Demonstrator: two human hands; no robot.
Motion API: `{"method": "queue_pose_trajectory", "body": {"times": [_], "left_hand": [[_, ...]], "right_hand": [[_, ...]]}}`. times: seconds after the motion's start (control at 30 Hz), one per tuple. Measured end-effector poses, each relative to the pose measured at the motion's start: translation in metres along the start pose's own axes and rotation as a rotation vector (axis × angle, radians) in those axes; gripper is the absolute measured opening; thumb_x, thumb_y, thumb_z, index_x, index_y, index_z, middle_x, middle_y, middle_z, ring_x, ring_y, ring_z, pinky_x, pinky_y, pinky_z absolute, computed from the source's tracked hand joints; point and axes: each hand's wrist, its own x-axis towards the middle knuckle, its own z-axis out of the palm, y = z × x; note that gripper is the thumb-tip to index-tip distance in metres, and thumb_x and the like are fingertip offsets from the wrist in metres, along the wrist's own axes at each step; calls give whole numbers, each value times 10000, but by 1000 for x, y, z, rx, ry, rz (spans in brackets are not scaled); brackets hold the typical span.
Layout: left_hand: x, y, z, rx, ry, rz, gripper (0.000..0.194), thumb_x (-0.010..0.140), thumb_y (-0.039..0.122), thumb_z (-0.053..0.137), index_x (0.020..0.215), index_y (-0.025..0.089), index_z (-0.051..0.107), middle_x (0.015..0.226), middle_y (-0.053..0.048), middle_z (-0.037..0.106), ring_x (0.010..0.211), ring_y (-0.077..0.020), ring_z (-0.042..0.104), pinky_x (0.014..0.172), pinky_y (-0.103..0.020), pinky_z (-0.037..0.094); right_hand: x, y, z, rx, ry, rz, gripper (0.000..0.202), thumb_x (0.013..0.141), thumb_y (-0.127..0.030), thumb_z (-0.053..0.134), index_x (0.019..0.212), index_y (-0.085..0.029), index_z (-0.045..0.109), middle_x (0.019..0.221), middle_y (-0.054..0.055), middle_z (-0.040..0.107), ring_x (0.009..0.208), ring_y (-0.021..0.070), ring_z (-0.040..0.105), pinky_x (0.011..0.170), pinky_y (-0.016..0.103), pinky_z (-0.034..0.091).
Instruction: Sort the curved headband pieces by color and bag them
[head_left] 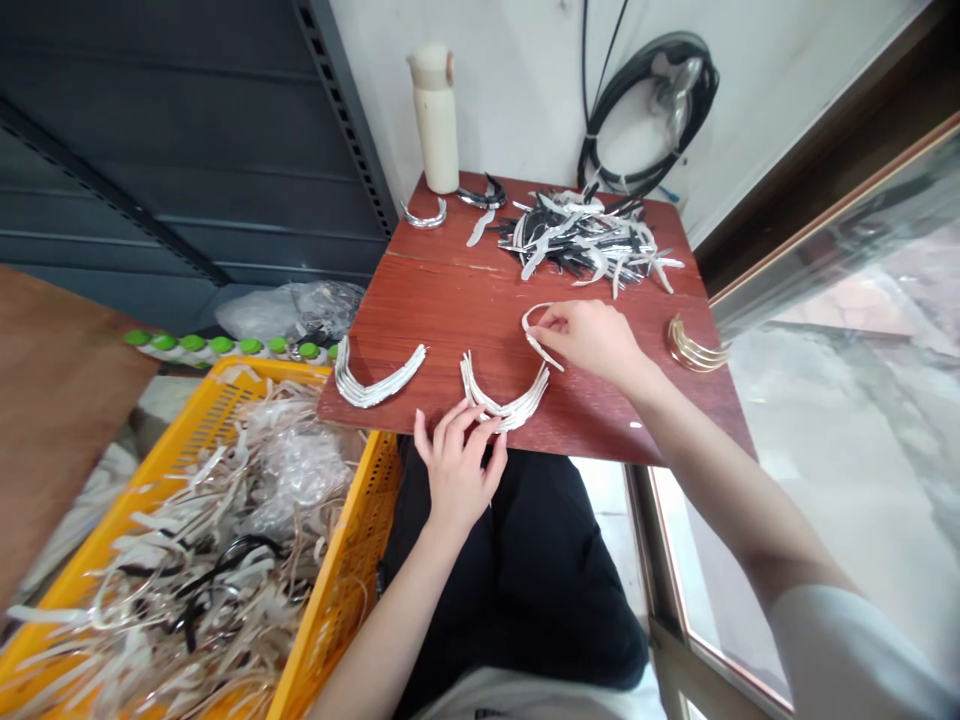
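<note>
My right hand (589,338) pinches a thin white curved strip (529,322) just above the red-brown board (442,290). Spread fingers of my left hand (459,460) rest at the board's front edge, touching the lower side of a nested stack of white curved strips (517,408). To the left lies another nested stack of silvery white strips (375,390). Gold curved strips (694,350) sit at the board's right edge. A loose heap of black, silver and white strips (585,240) covers the back right.
A cream bottle (436,125) stands at the back left, near a small silver curved bundle (425,216) and a black one (484,195). A yellow crate (360,500) full of strips and plastic is at the left. Coiled black cable (589,130) hangs on the wall.
</note>
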Motion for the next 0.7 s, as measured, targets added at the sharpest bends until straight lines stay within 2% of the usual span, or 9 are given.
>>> {"method": "queue_pose_trajectory", "body": {"times": [0.07,0.13,0.23,0.33,0.43,0.5,0.57,0.7], "left_hand": [[0,0,0,-5,6,2,183,833,222,656,1014,241,678,1140,-60,684,1184,-247,589,1190,-560,135],[-1,-1,1,-9,10,8,177,834,216,653,1008,240,676,1139,-61,682,1173,-244,595,1188,-562,143],[-1,-2,1,-11,11,19,178,836,210,648,1010,238,673,1143,-67,676,1166,-245,599,1184,-566,155],[-2,-3,0,-15,9,29,191,838,208,643,1026,233,668,1144,-74,671,1157,-245,602,1179,-563,179],[-1,-3,0,-25,4,31,199,836,202,641,1032,229,666,1143,-77,667,1152,-241,603,1176,-556,199],[-1,-3,0,-31,3,26,197,835,197,641,1028,228,666,1143,-75,666,1154,-239,600,1175,-555,205],[-1,-3,1,-36,4,21,195,834,192,642,1024,228,665,1145,-73,665,1156,-238,598,1174,-556,209],[-1,-2,1,-40,10,18,199,835,182,640,1028,227,662,1150,-69,664,1156,-234,597,1174,-557,213]], "right_hand": [[9,5,9,-11,-2,51,237,835,-471,624,884,-265,730,882,22,737,838,238,667,711,313,439],[14,6,20,-25,11,42,206,817,-439,648,865,-249,715,909,29,734,834,239,663,707,315,448],[14,4,32,-18,65,-11,140,837,-338,625,872,-223,695,948,49,726,839,239,656,716,323,455],[10,5,29,136,106,-141,145,871,-288,578,905,-195,686,934,58,717,858,223,646,761,323,454],[4,8,14,428,-21,-373,189,895,-304,557,961,-181,683,976,52,711,888,189,639,809,302,452],[2,10,2,506,-137,-500,209,897,-306,545,985,-180,687,1000,50,708,916,184,629,848,311,438],[1,11,-5,423,-186,-565,187,874,-252,542,949,-181,698,964,46,707,926,193,608,908,348,398],[4,5,-3,89,-116,-517,151,782,-137,542,780,-177,688,837,46,673,908,220,548,1001,435,289]]}}
